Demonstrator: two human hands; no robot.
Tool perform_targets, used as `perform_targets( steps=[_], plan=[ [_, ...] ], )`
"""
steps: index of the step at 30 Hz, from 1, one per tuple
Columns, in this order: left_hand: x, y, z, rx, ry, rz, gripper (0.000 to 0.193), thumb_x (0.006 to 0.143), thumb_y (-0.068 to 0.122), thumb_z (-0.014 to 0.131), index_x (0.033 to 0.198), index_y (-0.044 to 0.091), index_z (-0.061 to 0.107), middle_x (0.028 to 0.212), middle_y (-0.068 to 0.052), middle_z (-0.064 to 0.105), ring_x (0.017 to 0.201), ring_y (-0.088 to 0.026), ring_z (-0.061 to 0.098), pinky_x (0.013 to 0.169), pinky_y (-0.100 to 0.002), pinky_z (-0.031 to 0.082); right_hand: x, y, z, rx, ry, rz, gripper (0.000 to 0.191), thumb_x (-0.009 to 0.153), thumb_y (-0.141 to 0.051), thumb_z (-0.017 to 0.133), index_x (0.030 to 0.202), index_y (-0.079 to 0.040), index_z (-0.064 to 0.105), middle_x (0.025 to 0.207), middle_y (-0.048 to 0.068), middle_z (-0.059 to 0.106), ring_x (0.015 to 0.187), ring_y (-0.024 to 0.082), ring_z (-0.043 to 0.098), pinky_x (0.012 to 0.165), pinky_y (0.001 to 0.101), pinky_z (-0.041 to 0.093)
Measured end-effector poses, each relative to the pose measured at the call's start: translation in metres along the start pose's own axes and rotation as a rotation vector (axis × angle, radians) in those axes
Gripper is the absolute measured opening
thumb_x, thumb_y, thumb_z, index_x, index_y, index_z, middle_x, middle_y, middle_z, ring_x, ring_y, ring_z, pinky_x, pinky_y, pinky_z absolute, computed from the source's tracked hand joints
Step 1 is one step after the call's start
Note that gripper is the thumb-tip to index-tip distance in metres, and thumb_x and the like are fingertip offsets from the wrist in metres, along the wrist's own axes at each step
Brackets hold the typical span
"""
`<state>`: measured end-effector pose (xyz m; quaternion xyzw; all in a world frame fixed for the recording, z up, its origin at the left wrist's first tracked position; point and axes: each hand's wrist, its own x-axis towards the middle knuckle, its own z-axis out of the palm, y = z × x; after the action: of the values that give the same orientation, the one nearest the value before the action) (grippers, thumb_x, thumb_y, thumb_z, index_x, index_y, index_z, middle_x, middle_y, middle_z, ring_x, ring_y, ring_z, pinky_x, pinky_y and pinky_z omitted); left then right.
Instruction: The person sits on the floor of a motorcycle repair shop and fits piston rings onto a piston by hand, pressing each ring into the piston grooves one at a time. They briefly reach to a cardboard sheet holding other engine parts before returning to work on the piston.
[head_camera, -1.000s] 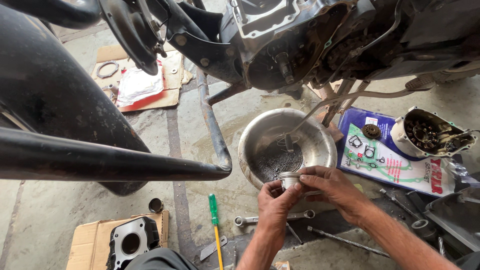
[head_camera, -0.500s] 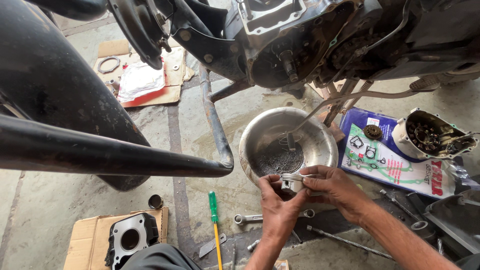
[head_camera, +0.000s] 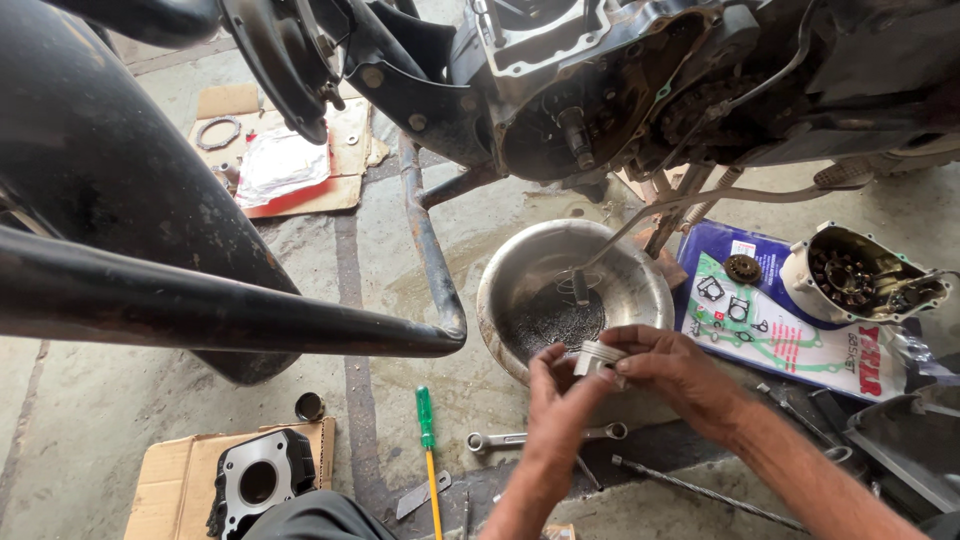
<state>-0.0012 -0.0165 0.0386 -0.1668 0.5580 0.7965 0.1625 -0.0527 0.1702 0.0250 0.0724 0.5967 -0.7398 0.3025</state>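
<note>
Both of my hands hold a small silver piston (head_camera: 598, 359) just over the near rim of a steel bowl (head_camera: 510, 285). My left hand (head_camera: 555, 400) grips it from below with the fingers. My right hand (head_camera: 668, 368) closes over it from the right side. The bowl sits on the concrete floor and holds dark oily residue. Above it hangs an opened motorcycle engine (head_camera: 590, 90) with a bare shaft pointing out.
A green-handled screwdriver (head_camera: 428, 440) and a spanner (head_camera: 500, 438) lie on the floor near my hands. A black engine cylinder (head_camera: 255, 485) rests on cardboard at bottom left. A gasket sheet (head_camera: 770, 320) and an engine cover (head_camera: 860, 275) lie at right. A black frame tube (head_camera: 200, 315) crosses the left.
My hands with the piston have stayed at the bowl's near rim; the fingers have shifted round the piston. The view has drifted slightly.
</note>
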Motion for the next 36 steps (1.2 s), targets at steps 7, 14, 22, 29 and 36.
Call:
perform_targets(
  steps=[7,14,22,29,36],
  plan=[
    [0.003,-0.007,-0.007,-0.53,-0.187,-0.129,0.055,0.094,0.027,0.067,0.136,-0.003,0.048,0.112,-0.014,0.067,0.101,-0.019,0.07,0.089,-0.033,0.062,-0.009,-0.012,0.002,0.175,-0.162,-0.011,0.064,0.074,-0.015,0.072,0.134,0.001,0.06,0.118,0.014,0.071,0.111,0.023,0.066,0.104,0.0398,0.049],
    [0.002,-0.011,-0.009,-0.528,-0.07,-0.099,0.06,0.088,0.02,0.076,0.135,0.0,0.044,0.112,-0.015,0.064,0.096,-0.02,0.07,0.086,-0.033,0.061,-0.012,-0.009,0.007,0.228,-0.239,-0.01,0.062,0.078,-0.013,0.07,0.136,0.001,0.058,0.12,0.014,0.069,0.112,0.025,0.065,0.105,0.0407,0.05],
    [0.007,-0.024,-0.012,-0.326,0.173,0.066,0.07,0.077,0.018,0.085,0.131,0.006,0.041,0.113,-0.013,0.063,0.095,-0.023,0.065,0.086,-0.035,0.055,0.0,0.005,0.01,0.022,-0.027,-0.016,0.047,0.085,-0.014,0.07,0.129,-0.001,0.062,0.118,0.01,0.069,0.11,0.021,0.067,0.1,0.0422,0.056],
    [0.004,-0.023,-0.009,-0.158,0.212,0.104,0.06,0.078,0.016,0.086,0.121,0.008,0.044,0.114,-0.008,0.058,0.105,-0.015,0.062,0.092,-0.028,0.054,0.005,0.01,0.01,0.043,-0.017,0.023,0.045,0.087,-0.018,0.071,0.127,0.002,0.064,0.112,0.015,0.07,0.102,0.021,0.07,0.096,0.04,0.06],
    [-0.008,-0.005,0.001,0.073,0.181,0.154,0.06,0.077,0.021,0.086,0.116,0.007,0.043,0.108,-0.01,0.058,0.098,-0.017,0.063,0.082,-0.032,0.059,0.005,0.014,0.017,-0.049,0.035,0.061,0.049,0.083,-0.022,0.073,0.125,-0.002,0.063,0.106,0.008,0.073,0.101,0.019,0.071,0.097,0.0365,0.06]
  ],
)
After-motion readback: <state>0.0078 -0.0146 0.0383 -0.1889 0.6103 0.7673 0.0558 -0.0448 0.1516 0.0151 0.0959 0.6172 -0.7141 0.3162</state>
